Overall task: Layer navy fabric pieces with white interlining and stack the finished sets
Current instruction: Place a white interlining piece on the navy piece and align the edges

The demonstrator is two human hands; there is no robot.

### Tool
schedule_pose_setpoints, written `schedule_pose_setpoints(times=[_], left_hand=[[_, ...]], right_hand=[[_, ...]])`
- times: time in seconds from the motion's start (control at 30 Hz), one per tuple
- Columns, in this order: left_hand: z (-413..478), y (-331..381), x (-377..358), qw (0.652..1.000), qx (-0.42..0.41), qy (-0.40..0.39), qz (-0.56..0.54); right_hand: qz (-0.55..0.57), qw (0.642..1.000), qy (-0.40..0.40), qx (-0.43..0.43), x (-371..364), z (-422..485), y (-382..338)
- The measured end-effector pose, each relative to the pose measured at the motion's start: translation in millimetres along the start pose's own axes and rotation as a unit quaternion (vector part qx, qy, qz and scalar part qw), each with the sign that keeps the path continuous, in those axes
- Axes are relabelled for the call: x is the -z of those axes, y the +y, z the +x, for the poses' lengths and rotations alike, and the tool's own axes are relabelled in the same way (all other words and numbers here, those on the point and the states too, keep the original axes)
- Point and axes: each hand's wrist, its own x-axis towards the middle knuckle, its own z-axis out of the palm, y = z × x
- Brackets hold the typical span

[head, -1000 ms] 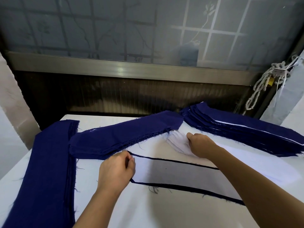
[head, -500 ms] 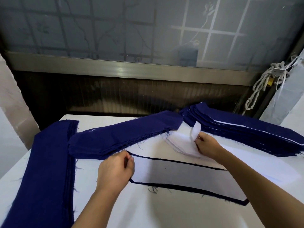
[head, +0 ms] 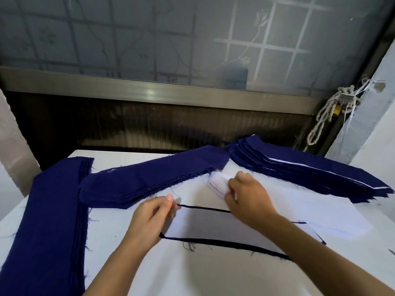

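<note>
Left hand [head: 152, 218]: fingers curled, thumb and forefinger pinching the left end of the set on the table, where white interlining lies over a navy piece
Right hand [head: 248, 198]: fingers bent down onto the near end of the white interlining stack [head: 218, 184], apparently gripping its top sheets; the exact hold cannot be made out
Current set [head: 213, 225]: a navy piece covered by a white sheet, so only thin navy edges show along its far and near sides; it lies flat in the middle of the table, between the two forearms
White table [head: 181, 272]: bears all the fabric
Left navy pile [head: 49, 221]: long strips stacked along the table's left edge
Middle navy pile [head: 149, 178]: frayed pieces lying aslant, its left end touching the left pile, its right end close to the interlining stack
Finished stack [head: 299, 171]: navy pieces with thin white layers showing at the edges, at the far right of the table
Behind: frosted window [head: 192, 39] with a metal sill, and knotted white cord [head: 329, 112] hanging at the right
</note>
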Motion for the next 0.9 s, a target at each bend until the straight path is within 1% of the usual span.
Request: schedule_pose_setpoints(times=[0.03,0.07,0.13,0.27,0.33,0.4,0.5,0.57,0.63,0.77,0.9], left_hand=[[1.0,-1.6,-2.2,0.998,0.026,-0.035,-0.053],[1.6,-3.2,-3.6,0.994,0.042,-0.06,-0.082],[0.6,-3.2,-4.7,0.991,0.046,-0.085,-0.094],[-3.3,3.1,-2.4,0.994,0.059,-0.073,-0.055],[-2.7,2.4,-3.6,0.997,0.04,-0.065,-0.015],[-1.1,1.6,-5.3,0.998,0.016,-0.05,0.032],[-0.5,1.8,-6.2,0.998,-0.01,-0.023,0.061],[-0.8,1.3,-5.1,0.997,-0.023,-0.01,0.069],[-2.1,0.9,-3.2,0.997,-0.03,0.006,0.072],[-2.9,1.9,0.3,0.994,-0.027,0.072,0.079],[-2.1,1.6,2.1,0.99,-0.015,0.117,0.072]], right_hand=[[-0.018,0.999,0.004,0.026,1.3,-4.2,-16.0],[-0.031,0.998,0.011,0.052,2.0,-8.9,-31.9],[-0.046,0.995,0.016,0.089,0.5,-18.6,-61.2],[-0.048,0.993,-0.003,0.108,-11.5,-30.2,-94.8],[-0.019,0.993,-0.025,0.112,-20.9,-29.9,-94.6],[0.041,0.993,-0.054,0.098,-29.5,-27.7,-87.0],[0.133,0.987,-0.066,0.059,-39.0,-25.9,-72.6],[0.159,0.984,-0.07,0.036,-42.3,-27.4,-62.0],[0.151,0.987,-0.059,0.022,-43.2,-32.2,-49.3],[0.102,0.994,-0.035,0.0,-34.2,-45.6,-17.2],[0.065,0.996,-0.038,-0.046,-16.8,-65.4,19.8]])
